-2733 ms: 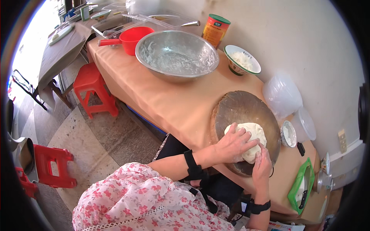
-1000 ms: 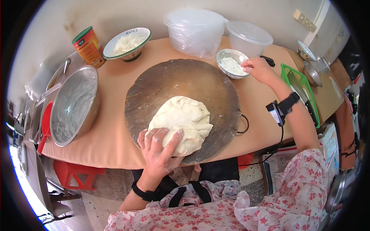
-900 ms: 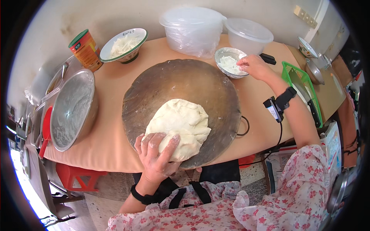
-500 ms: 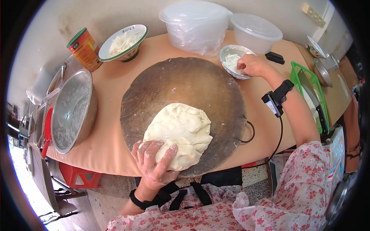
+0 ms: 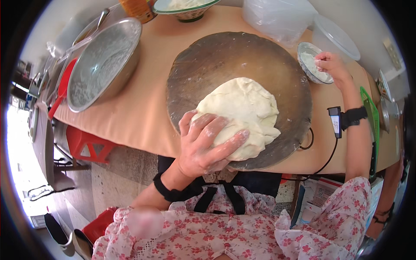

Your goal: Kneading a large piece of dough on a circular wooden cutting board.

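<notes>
A large pale lump of dough (image 5: 249,104) lies on the near part of a round wooden board (image 5: 208,63). My left hand (image 5: 201,141), dusted white, grips the dough's near left side, thumb apart from the curled fingers. Over the right rim of a small patterned bowl (image 5: 308,73) is my right hand (image 5: 333,67), its fingers pinched together. White powder that looks like flour (image 5: 309,61) fills part of this bowl and whitens the fingertips. How much the pinch holds is too small to tell.
A steel basin (image 5: 104,65) with white residue stands left, beside a red-handled tool (image 5: 63,89). At the back are a bowl of white shreds (image 5: 184,4) and clear plastic tubs (image 5: 336,37). A green basket (image 5: 368,104) is far right; a black cable (image 5: 327,160) hangs from my right wrist.
My right hand has lifted slightly from the powder toward the bowl's rim, fingers still pinched. The view has tilted down and shifted left. My left hand keeps its grip on the dough.
</notes>
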